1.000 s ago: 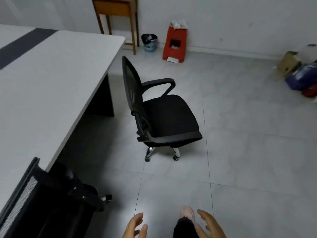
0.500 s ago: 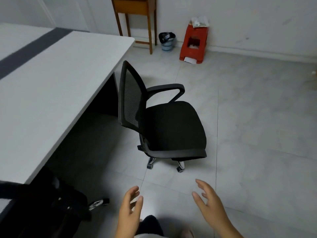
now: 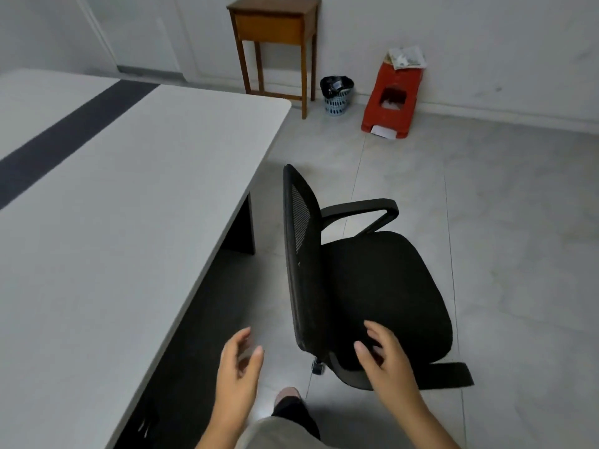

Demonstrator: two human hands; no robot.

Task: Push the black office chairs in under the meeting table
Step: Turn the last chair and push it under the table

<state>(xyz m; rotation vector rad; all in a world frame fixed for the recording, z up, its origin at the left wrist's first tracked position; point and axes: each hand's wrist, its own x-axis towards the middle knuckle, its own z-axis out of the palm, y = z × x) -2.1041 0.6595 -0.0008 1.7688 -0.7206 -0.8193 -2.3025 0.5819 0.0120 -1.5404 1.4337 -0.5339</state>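
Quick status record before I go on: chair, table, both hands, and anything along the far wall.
chair: black, out on the floor beside the table, backrest towards the table, not pushed in
table: white with a dark stripe
left hand: open, touching nothing
right hand: open, over the seat's near edge, contact unclear
far wall: wooden stand, small bin, red stool

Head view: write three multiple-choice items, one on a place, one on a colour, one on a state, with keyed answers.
1. Where is the black office chair?
A. Out on the floor beside the meeting table
B. Tucked under it
C. Against the wall

2. What colour is the stool by the wall?
A. Blue
B. Red
C. Green

3. What are the left hand and right hand doing?
A. Gripping the armrest
B. Resting on the table
C. Open, empty, reaching toward the chair

Answers: 1 A, its seat stands clear of the tabletop; 2 B, plainly red; 3 C, fingers spread, holding nothing.
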